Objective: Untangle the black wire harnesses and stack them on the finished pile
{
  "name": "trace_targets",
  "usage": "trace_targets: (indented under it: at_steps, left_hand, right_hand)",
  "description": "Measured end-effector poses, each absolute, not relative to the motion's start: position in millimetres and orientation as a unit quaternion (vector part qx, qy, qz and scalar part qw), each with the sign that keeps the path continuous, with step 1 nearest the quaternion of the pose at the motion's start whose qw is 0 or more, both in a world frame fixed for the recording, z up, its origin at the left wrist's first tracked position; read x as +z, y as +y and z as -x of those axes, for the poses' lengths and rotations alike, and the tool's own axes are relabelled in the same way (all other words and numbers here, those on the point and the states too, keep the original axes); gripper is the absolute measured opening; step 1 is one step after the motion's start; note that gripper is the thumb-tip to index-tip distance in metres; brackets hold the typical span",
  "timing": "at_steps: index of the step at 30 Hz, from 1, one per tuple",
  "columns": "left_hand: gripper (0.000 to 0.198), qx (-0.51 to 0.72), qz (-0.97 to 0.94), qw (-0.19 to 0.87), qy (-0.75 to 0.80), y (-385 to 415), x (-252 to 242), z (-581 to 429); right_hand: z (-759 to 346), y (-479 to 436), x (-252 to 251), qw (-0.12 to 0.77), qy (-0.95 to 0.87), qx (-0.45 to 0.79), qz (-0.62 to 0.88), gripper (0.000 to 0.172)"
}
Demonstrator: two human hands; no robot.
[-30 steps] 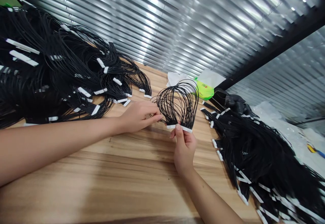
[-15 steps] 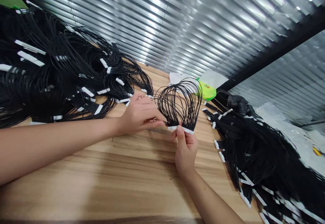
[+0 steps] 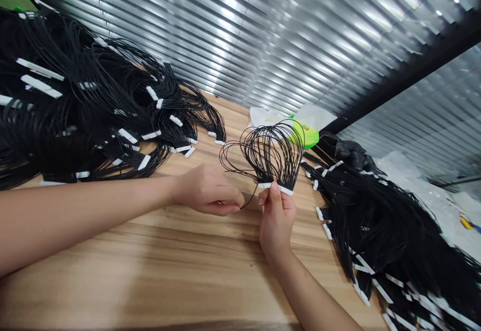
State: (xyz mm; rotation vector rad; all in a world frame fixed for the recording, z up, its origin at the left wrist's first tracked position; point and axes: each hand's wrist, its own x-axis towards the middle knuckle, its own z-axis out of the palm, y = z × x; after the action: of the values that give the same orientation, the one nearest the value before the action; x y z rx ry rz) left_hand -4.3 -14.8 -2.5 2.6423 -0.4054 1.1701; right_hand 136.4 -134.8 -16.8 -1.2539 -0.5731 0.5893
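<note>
My right hand (image 3: 277,216) pinches a long white connector (image 3: 287,191) with the thumb on its near face. From that connector a bundle of thin black wires (image 3: 272,145) loops upward and back over the table. To its left, my left hand (image 3: 210,191) is closed, with thumb and fingertips pinched on one black wire (image 3: 249,200) drawn out of the connector's left end. The far end of that wire is hidden in the fingers. A few looser loops hang left of the main bundle, above my left hand.
A large heap of black wire harnesses (image 3: 93,100) with white connectors covers the left of the wooden table (image 3: 180,266). Another pile of harnesses (image 3: 391,231) lies on the right. Behind stand a green packet (image 3: 307,134), white paper (image 3: 263,115) and a corrugated metal wall (image 3: 210,30).
My left hand has moved slightly down and closed on a single wire, pulling it toward me. My right hand has shifted the connector and loops a little to the right.
</note>
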Motion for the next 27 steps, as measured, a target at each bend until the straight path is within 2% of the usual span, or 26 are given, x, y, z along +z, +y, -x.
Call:
trace_targets:
  at_steps: [6,15,21,23,27]
  left_hand:
    - [0.012,0.412,-0.9,0.138,0.018,-13,-5,3]
    - [0.015,0.411,-0.898,0.155,0.04,-13,-6,3]
    - [0.039,0.429,-0.883,0.19,-0.025,-9,-4,7]
    - [0.035,0.457,-0.875,0.157,-0.038,-10,-3,7]
    - [0.009,0.486,-0.867,0.106,-0.033,-12,-1,6]
  right_hand:
    - [-133,-139,-16,0.714,-0.285,0.262,0.583,0.038]
    - [-129,-143,-16,0.705,-0.317,0.265,0.576,0.032]
    - [-128,-145,-16,0.709,-0.337,0.252,0.565,0.026]
    - [-127,-145,-15,0.709,-0.348,0.244,0.563,0.025]
    - [-124,-147,-14,0.7,-0.372,0.229,0.565,0.023]
